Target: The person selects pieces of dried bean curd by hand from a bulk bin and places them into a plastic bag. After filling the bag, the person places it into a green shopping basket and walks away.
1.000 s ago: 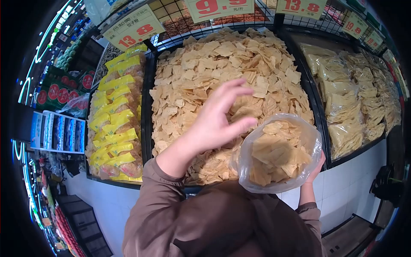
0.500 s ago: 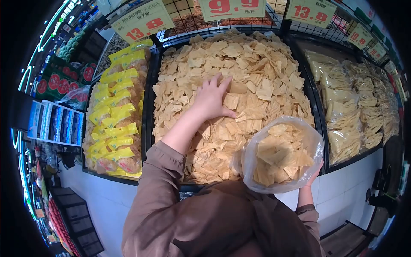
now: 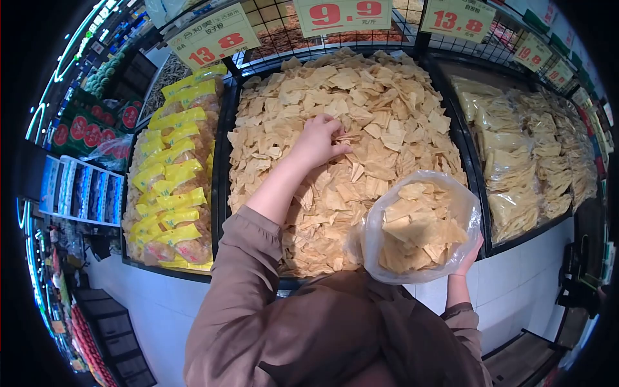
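Note:
My left hand (image 3: 319, 142) is over the middle of a bin heaped with thin, pale yellow dried sheets (image 3: 400, 97). Its fingers are curled toward the thumb, closed on a few of the pieces. To the lower right, my right hand (image 3: 471, 256) holds a clear plastic bag (image 3: 376, 242) by its right side, partly hidden behind it. The bag's mouth is wide and faces up, and many of the same dried pieces (image 3: 422, 226) fill it.
Yellow-labelled packets (image 3: 174, 200) lie in the left bin. Clear-wrapped bundles of dried sticks (image 3: 512, 174) fill the right bin. Black dividers (image 3: 465, 145) separate the bins. Behind them is a wire rack with price signs (image 3: 343, 14). Crates (image 3: 116, 329) stand at lower left.
The fingers of my left hand were spread on the dried sheets; they have now curled in and closed on some pieces. The bag has shifted slightly up and left in view.

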The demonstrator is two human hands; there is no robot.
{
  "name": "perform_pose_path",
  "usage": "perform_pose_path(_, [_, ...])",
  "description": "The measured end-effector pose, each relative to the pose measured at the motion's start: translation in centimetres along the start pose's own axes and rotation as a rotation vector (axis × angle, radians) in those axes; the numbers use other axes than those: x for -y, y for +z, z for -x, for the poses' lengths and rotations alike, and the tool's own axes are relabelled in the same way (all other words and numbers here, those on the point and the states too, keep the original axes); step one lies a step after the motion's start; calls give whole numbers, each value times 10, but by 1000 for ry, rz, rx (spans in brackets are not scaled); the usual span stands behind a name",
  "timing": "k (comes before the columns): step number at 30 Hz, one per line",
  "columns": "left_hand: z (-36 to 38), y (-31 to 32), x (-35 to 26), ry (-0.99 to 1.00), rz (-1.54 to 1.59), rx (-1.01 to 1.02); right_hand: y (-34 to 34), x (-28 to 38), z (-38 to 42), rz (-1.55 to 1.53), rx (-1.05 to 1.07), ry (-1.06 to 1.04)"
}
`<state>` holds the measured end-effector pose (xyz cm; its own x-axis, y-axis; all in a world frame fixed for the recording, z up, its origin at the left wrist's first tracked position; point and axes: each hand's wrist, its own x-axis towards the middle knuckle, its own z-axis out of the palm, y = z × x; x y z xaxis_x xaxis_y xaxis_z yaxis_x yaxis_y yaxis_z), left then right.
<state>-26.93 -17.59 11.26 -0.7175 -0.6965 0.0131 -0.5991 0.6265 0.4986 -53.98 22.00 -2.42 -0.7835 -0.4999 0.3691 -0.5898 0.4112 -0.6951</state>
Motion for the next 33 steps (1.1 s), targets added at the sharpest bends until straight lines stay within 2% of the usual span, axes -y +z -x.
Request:
perform_pose_path(4, [7, 3, 1, 77, 94, -61, -2, 24, 0, 57, -17, 0])
perform_pose_path(6, [12, 4, -9, 137, -165, -78, -5, 26, -2, 60, -13, -3])
perform_pose_path(10, [4, 7, -8, 66, -190, -68, -5, 30, -3, 63, -18, -59])
perform_pose_path(12, [-2, 10, 6, 30, 91, -140, -6, 30, -2, 59, -23, -76])
perform_pose_path(13, [-4, 12, 11, 34, 138, -202, -6, 27, -1, 17, -8, -59])
perform_pose_path(16, [-4, 8, 23, 61, 277, -223, -6, 21, -1, -27, 26, -43])
perform_pose_path(18, [-1, 4, 23, -153, 505, -215, -7, 22, -2, -44, 63, -32])
perform_pose_path(21, [6, -6, 19, -132, 690, -280, -9, 16, -2, -38, 124, -35])
perform_pose_path(23, [3, -6, 41, -148, 645, -291, -12, 16, -3, -45, 152, -47])
perform_pose_path(25, [10, -14, 30, -262, 708, -418, -13, 15, -5, -112, 163, -58])
perform_pose_path(27, [18, -26, 12, -246, 796, -457, -14, 12, -15, -146, 162, -77])
perform_pose_path(29, [32, -44, -24, -177, 996, -518, -16, 15, -26, -465, 198, 101])
perform_pose_path(30, [43, -53, -55, -105, 1045, -472, -23, 31, -39, -590, 261, 119])
perform_pose_path(33, [71, -67, -139, 258, 798, -236, -58, 98, -75, -876, 481, 268])
